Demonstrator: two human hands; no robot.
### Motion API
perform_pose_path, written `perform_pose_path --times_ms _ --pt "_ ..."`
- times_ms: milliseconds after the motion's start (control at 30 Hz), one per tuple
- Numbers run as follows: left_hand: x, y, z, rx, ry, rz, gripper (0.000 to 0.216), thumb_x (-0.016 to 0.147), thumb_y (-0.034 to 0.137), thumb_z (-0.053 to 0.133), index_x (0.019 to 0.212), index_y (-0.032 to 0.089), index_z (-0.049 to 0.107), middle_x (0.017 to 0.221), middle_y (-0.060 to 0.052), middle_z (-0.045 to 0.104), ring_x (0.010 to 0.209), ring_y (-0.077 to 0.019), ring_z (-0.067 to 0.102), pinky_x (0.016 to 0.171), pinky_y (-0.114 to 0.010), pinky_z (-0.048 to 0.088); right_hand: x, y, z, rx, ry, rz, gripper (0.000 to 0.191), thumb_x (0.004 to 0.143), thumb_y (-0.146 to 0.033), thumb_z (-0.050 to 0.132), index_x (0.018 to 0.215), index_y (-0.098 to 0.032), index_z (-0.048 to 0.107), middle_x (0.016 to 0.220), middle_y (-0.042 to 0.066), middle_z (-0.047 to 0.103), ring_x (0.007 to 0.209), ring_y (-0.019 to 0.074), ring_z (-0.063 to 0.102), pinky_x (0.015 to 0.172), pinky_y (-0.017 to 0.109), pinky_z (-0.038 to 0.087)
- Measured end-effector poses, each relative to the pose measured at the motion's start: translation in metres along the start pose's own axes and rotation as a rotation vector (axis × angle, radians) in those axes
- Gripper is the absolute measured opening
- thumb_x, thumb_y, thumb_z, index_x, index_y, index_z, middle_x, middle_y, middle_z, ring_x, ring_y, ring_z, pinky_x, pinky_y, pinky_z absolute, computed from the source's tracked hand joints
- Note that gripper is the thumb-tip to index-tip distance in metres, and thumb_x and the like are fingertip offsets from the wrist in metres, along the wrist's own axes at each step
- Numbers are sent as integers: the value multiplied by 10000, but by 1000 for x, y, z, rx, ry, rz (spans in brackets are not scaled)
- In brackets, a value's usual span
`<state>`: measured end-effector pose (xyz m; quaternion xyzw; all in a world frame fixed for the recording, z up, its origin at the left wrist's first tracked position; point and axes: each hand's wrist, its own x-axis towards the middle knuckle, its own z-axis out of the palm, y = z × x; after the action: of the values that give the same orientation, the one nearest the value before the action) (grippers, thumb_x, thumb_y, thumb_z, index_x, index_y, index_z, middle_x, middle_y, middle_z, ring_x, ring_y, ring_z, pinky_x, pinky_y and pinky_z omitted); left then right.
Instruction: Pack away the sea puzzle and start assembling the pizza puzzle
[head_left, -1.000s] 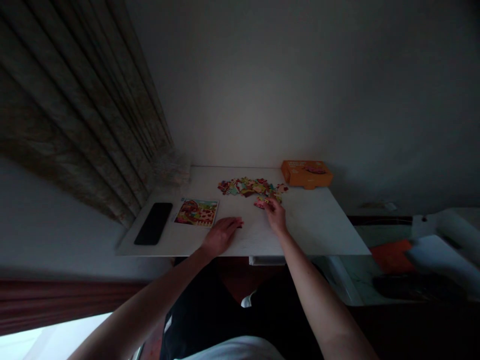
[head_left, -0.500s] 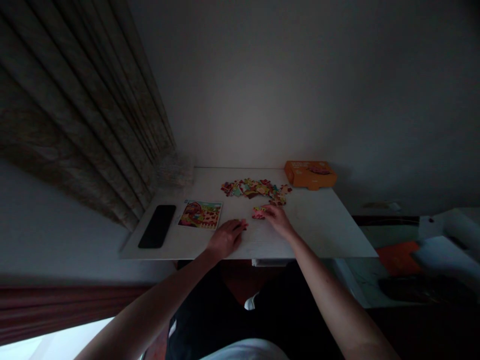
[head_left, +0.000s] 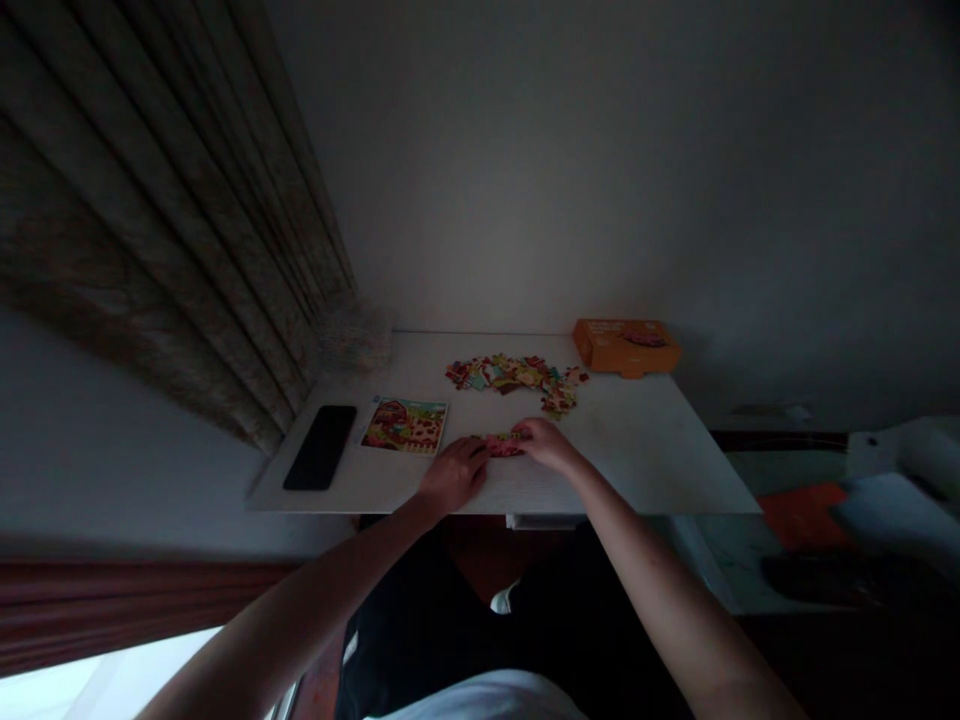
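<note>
Both of my hands meet near the front middle of a white table (head_left: 645, 450). My right hand (head_left: 550, 447) pinches a small reddish puzzle piece (head_left: 504, 444) and holds it against the fingertips of my left hand (head_left: 454, 473), which rests curled on the tabletop. Whether the left fingers grip the piece too is hard to make out in the dim light. Behind the hands lies a loose heap of colourful puzzle pieces (head_left: 517, 375).
A printed picture card (head_left: 405, 425) lies left of my hands, and a black phone (head_left: 320, 446) lies further left. An orange box (head_left: 627, 346) stands at the back right. A curtain (head_left: 165, 220) hangs on the left, and a wall rises behind the table.
My right hand has drawn the reddish piece from the edge of the heap toward me and leftward, until it meets my left hand. The left hand stayed almost still.
</note>
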<state>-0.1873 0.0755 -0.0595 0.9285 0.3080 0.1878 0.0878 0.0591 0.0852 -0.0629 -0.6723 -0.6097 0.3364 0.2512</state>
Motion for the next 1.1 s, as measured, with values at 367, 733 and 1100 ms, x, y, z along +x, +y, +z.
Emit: perform_pose_path --times_ms 367,733,1100 --pt "3 5 -8 29 -37 26 403 972 177 569 1363 232 655 1318 -129 666 1224 -297 616 1088 -505 517 -12 -23 5 -371 123 58 152 842 -344 763 958 -269 699 875 61 751 828 251 694 672 312 435" --pt "3 1 -2 -68 -7 137 437 985 172 540 1417 182 602 1444 -125 648 1399 -241 559 1217 -490 432 -22 -10 -5 -354 229 -18 166 947 -421 651 952 -258 682 827 41 728 808 230 674 704 309 441" --pt "3 7 -10 -30 -63 190 327 996 235 560 1295 226 692 1321 -107 713 1257 -266 632 1087 -479 494 3 55 -45 -465 583 -80 573 962 -597 579 1420 -253 587 1458 170 586 1281 368 522 1028 524 395"
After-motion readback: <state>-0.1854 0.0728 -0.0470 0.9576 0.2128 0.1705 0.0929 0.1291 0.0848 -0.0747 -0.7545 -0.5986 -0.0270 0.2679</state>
